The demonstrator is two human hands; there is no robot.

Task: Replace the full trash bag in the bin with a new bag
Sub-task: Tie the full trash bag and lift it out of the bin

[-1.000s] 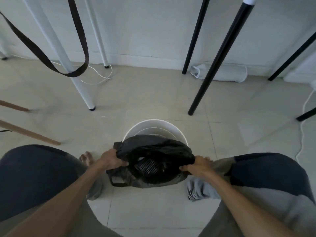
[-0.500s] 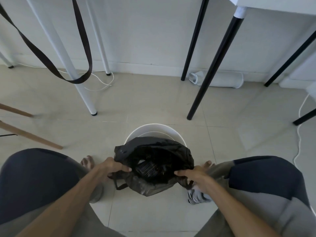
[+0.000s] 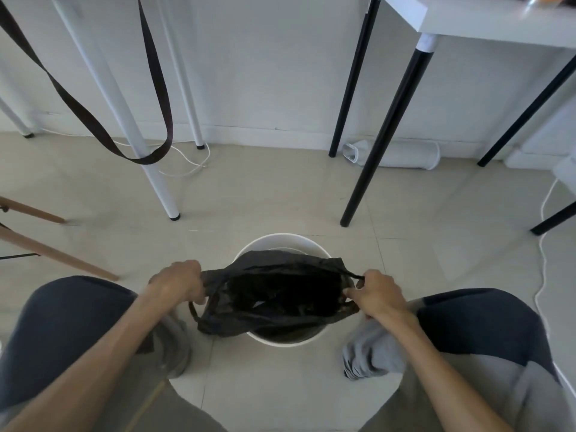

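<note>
A black trash bag (image 3: 274,319) is stretched open above a round white bin (image 3: 280,241) on the tiled floor between my knees. My left hand (image 3: 177,283) grips the bag's left edge, with a handle loop hanging under it. My right hand (image 3: 375,291) pinches the right edge and its thin handle. The mouth of the bag gapes dark; I cannot make out what is inside. The bag covers most of the bin opening; only the far rim and the near rim show.
A white table leg (image 3: 162,194) stands left of the bin and a black desk leg (image 3: 358,194) to its right. A dark strap (image 3: 146,157) hangs at the left. Wooden chair legs (image 3: 56,254) reach in from the left. A white cylinder (image 3: 402,155) lies by the wall; a white cable (image 3: 544,244) runs at right.
Both hands have pulled apart, stretching the bag's mouth wider and flatter over the bin. The view has tipped upward, showing the desk top.
</note>
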